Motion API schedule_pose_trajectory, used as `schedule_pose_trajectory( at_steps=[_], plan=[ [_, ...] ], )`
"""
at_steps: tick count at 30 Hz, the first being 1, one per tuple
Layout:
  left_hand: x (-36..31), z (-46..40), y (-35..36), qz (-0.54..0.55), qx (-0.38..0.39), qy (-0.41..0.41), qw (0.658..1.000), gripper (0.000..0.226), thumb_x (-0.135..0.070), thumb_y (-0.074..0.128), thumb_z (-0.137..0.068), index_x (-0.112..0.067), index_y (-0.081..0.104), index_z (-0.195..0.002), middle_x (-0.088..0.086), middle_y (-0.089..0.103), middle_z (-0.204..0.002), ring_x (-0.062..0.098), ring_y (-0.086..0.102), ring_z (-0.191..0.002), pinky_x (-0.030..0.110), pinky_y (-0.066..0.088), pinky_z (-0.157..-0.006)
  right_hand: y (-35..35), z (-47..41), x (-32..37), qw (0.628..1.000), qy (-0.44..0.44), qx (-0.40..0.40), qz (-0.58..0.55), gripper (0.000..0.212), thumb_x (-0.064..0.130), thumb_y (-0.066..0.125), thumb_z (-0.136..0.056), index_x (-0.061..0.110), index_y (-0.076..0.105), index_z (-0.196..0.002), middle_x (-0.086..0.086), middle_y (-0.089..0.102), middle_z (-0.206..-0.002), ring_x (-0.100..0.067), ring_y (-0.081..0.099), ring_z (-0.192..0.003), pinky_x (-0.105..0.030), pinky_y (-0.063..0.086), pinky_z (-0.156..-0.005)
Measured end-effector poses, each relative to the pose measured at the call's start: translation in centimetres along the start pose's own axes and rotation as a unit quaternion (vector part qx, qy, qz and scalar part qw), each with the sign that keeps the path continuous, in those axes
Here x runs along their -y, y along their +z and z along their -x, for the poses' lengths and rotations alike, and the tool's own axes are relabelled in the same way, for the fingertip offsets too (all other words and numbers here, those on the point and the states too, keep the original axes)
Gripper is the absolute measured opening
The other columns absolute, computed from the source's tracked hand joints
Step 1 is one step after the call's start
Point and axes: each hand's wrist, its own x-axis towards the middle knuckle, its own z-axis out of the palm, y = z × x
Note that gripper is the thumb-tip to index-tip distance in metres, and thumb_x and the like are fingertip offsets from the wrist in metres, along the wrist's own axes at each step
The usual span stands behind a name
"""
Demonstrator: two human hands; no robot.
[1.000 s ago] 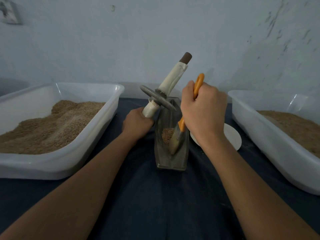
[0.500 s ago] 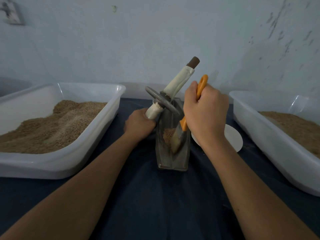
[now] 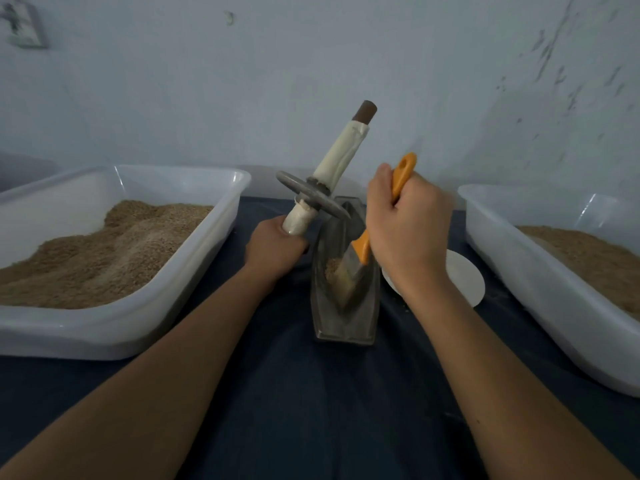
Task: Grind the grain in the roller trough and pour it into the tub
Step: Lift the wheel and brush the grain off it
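Note:
A grey metal roller trough [image 3: 346,320] stands in the middle of the dark cloth. Some grain [image 3: 331,268] lies at its far end. My left hand [image 3: 273,247] grips the lower handle of the roller [image 3: 313,199], a grey disc on a taped axle, held tilted up and off the trough. My right hand [image 3: 405,230] grips an orange-handled brush [image 3: 349,275] whose bristles reach down into the trough beside the grain.
A white tub [image 3: 145,306] heaped with grain sits at the left. A second white tub [image 3: 540,292] with grain sits at the right. A small white dish [image 3: 464,278] lies behind my right wrist. A pale wall rises close behind.
The tilted roller has shifted slightly in my left hand. The brush has moved a little inside the trough near the grain.

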Motion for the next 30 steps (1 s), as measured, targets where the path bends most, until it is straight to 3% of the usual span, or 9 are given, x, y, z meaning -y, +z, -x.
schedule_pose_trajectory(
  at_steps=[3,7,11,14,18,21,24,26,30],
  plan=[
    [0.0,0.0,0.0,0.029,-0.007,-0.007,1.000,0.014,-0.017,0.069,-0.066,-0.026,0.063,-0.075,-0.003,0.062,-0.069,0.018,0.058,-0.066,0.032,0.045,-0.061,0.9,1.2,-0.2,0.999,-0.029,0.029,0.020,0.049,0.025,0.051,-0.107,0.015,0.039,-0.061,0.008,0.030,-0.046,-0.012,0.032,-0.035,-0.020,0.021,-0.043],
    [0.0,0.0,-0.2,0.054,-0.011,-0.013,0.998,0.021,-0.011,0.070,-0.070,-0.027,0.056,-0.071,-0.003,0.057,-0.067,0.017,0.054,-0.063,0.033,0.042,-0.061,0.3,1.0,-0.9,0.998,-0.036,-0.007,0.047,0.048,0.022,0.052,-0.107,0.014,0.037,-0.062,0.010,0.026,-0.047,-0.008,0.027,-0.036,-0.019,0.016,-0.044],
    [0.0,0.0,-0.1,0.062,-0.014,-0.014,0.998,0.022,-0.011,0.070,-0.069,-0.026,0.054,-0.069,-0.004,0.055,-0.063,0.017,0.052,-0.061,0.033,0.042,-0.059,-0.2,0.2,-0.8,0.998,-0.021,-0.062,-0.014,0.049,0.028,0.047,-0.107,0.015,0.037,-0.061,0.012,0.027,-0.047,-0.008,0.028,-0.036,-0.015,0.020,-0.043],
    [-0.1,0.0,-0.1,0.054,-0.012,-0.012,0.998,0.018,-0.015,0.070,-0.066,-0.026,0.055,-0.069,-0.003,0.056,-0.065,0.018,0.053,-0.062,0.034,0.042,-0.059,0.6,0.7,-0.8,0.999,-0.031,-0.042,-0.015,0.049,0.027,0.049,-0.107,0.014,0.039,-0.061,0.009,0.031,-0.046,-0.010,0.031,-0.036,-0.016,0.020,-0.043],
    [-0.1,0.0,0.0,0.051,-0.008,-0.011,0.999,0.018,-0.016,0.070,-0.066,-0.026,0.055,-0.070,-0.003,0.056,-0.064,0.018,0.053,-0.062,0.033,0.041,-0.060,0.8,1.3,-1.6,0.999,-0.029,-0.013,0.010,0.049,0.026,0.053,-0.107,0.008,0.043,-0.062,-0.002,0.038,-0.047,-0.017,0.038,-0.038,-0.027,0.028,-0.042],
    [-0.1,0.0,0.0,0.046,-0.009,-0.009,0.999,0.016,-0.017,0.070,-0.065,-0.026,0.056,-0.069,-0.002,0.057,-0.064,0.019,0.054,-0.062,0.034,0.042,-0.061,0.0,0.7,-1.6,0.999,-0.015,-0.043,-0.017,0.052,0.028,0.051,-0.107,0.008,0.042,-0.060,-0.002,0.039,-0.045,-0.016,0.038,-0.037,-0.026,0.027,-0.041],
    [-0.2,0.1,0.0,0.042,-0.008,-0.008,0.999,0.014,-0.021,0.068,-0.062,-0.026,0.057,-0.069,-0.001,0.057,-0.066,0.021,0.055,-0.064,0.034,0.043,-0.063,-0.8,-0.5,-1.4,0.995,0.008,-0.080,-0.059,0.053,0.030,0.049,-0.107,0.010,0.040,-0.059,-0.002,0.038,-0.045,-0.019,0.037,-0.037,-0.035,0.031,-0.040],
    [-0.2,0.1,0.0,0.042,-0.006,-0.009,0.999,0.014,-0.021,0.068,-0.062,-0.026,0.058,-0.070,-0.001,0.057,-0.067,0.021,0.055,-0.065,0.035,0.044,-0.063,-1.0,-1.0,-1.6,0.995,0.031,-0.058,-0.081,0.056,0.035,0.047,-0.107,0.008,0.042,-0.058,-0.006,0.044,-0.046,-0.023,0.043,-0.039,-0.039,0.036,-0.041],
    [-0.1,0.0,0.0,0.047,-0.008,-0.011,0.999,0.016,-0.016,0.070,-0.066,-0.026,0.059,-0.071,-0.003,0.058,-0.066,0.019,0.055,-0.064,0.033,0.044,-0.061,-0.2,0.0,-2.0,0.996,0.014,0.066,-0.062,0.057,0.039,0.045,-0.107,0.004,0.050,-0.062,-0.011,0.053,-0.052,-0.025,0.050,-0.042,-0.045,0.043,-0.044]
  ],
)
